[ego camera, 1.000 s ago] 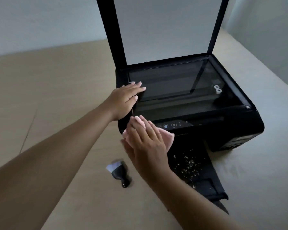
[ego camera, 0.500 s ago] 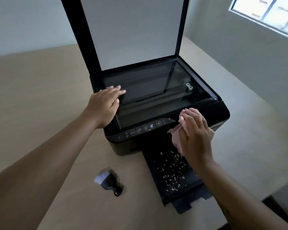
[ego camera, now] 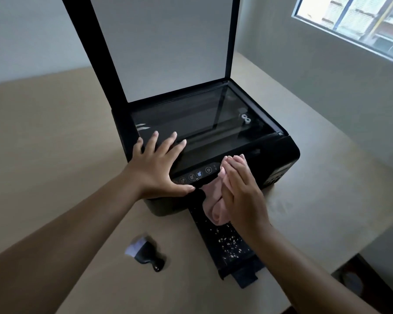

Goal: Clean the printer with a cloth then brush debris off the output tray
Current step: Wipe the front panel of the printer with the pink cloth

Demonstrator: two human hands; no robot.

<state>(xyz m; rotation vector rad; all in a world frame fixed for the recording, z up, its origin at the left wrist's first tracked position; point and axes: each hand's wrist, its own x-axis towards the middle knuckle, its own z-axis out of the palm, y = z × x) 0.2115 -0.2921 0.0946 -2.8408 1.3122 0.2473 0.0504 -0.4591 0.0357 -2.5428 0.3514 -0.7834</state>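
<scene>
The table (ego camera: 43, 155) fills most of the frame. The printer (ego camera: 281, 155) is seen at centre, its lid (ego camera: 159, 46) raised upright and the glass (ego camera: 191, 123) exposed. The tray (ego camera: 229, 245) extends from the printer's front toward lower centre, its long axis running down and slightly right, with pale debris (ego camera: 230, 244) scattered on it.

The left hand (ego camera: 156, 169) is laid flat with fingers spread on the printer's front left corner, gripping nothing. The right hand (ego camera: 241, 191) is pressed flat, fingers together, on the pink cloth (ego camera: 213, 200), which is held against the front edge just right of the control panel (ego camera: 199, 174) and hangs over the tray's inner end.

The brush (ego camera: 145, 253) lies on the table at lower centre-left, well apart from both hands, left of the tray, handle toward lower right; it is judged nearer the left hand.

Panel icons are visible. No brand or legible writing is made out.
</scene>
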